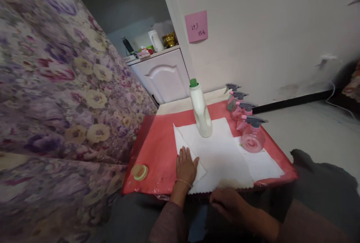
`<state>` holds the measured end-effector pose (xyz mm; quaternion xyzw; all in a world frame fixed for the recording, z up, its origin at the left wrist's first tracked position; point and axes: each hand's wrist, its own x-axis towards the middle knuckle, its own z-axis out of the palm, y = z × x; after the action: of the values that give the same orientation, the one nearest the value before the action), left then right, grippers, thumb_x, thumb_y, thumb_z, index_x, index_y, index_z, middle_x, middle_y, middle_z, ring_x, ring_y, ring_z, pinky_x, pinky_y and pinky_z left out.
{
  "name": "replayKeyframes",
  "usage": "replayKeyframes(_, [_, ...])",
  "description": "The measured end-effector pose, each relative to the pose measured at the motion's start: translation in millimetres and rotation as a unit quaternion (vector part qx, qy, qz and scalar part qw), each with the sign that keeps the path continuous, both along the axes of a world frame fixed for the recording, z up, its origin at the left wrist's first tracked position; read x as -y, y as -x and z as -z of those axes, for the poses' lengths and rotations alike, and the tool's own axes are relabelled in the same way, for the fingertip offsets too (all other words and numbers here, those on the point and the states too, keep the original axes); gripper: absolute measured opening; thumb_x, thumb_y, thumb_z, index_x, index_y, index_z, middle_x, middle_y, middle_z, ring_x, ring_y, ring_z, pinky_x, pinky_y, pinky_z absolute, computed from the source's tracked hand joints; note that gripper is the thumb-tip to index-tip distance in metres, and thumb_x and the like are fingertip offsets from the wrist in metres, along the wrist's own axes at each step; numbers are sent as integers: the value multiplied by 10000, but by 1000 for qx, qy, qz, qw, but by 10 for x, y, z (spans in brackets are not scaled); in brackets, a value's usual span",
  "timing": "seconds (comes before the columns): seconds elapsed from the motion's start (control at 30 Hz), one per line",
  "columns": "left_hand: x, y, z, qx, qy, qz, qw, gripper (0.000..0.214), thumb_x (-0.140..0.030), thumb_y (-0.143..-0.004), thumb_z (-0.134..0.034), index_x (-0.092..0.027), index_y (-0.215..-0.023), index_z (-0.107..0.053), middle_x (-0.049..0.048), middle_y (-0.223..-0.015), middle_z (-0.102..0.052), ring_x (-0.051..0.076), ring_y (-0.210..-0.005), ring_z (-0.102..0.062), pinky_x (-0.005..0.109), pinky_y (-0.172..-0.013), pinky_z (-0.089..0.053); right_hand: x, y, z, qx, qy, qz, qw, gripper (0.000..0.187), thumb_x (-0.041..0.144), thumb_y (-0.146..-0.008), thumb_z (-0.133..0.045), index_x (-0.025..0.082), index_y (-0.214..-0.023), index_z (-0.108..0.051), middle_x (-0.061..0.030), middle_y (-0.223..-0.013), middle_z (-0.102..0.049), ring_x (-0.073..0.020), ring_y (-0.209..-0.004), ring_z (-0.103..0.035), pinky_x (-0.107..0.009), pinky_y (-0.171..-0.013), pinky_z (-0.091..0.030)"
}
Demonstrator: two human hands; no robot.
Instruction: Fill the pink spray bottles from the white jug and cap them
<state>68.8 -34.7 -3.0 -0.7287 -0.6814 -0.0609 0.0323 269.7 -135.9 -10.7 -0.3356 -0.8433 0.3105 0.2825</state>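
Note:
My left hand (186, 166) lies flat with its fingers stretched out on the folded-over left part of a white cloth (222, 156). At the front edge of the table, my right hand (226, 201) is curled closed beside the cloth's near border; what its fingers hold, if anything, is hidden. An uncapped white plastic bottle (200, 113) with a handle and a green spout stands upright on the cloth's far part. A pale round cap (140, 172) sits on the red covering left of my left hand.
Several spray bottles (253, 140) with grey heads line the right side of the red-covered table (157, 153). The front one stands on another white cloth (267, 166). A floral curtain (84, 85) hangs at left. Behind are a white cabinet (165, 78) and a wall with a pink note (197, 26).

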Motion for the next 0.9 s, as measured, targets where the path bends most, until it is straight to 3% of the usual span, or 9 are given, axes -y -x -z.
replayKeyframes(0.4, [57, -13, 27, -11, -2, 17, 1000, 653, -447, -947, -391, 36, -1386, -394, 306, -1484, -340, 370, -1410, -300, 514, -1117, -311, -7, 2, -7, 6, 6, -5, 1000, 138, 144, -837, -482, 190, -872, -608, -35, -796, -708, -162, -693, -623, -250, -633, -396])
replayKeyframes(0.6, [183, -58, 72, -17, -10, 29, 999, 646, -455, -954, -371, 7, -1405, -380, 271, -1507, -328, 344, -1423, -283, 497, -1123, -321, -15, 6, 21, 10, 9, 0, 1000, 135, 143, -837, -490, 194, -885, -606, -33, -799, -712, -163, -693, -626, -249, -638, -400])
replayKeyframes(0.9, [197, -80, 80, -40, -25, 27, 999, 639, -433, -949, -399, 31, -1389, -408, 271, -1486, -367, 348, -1402, -326, 470, -1122, -341, 7, 2, -28, 27, 21, -6, 999, 160, 141, -839, -476, 180, -888, -623, -50, -817, -714, -170, -712, -631, -252, -647, -406])
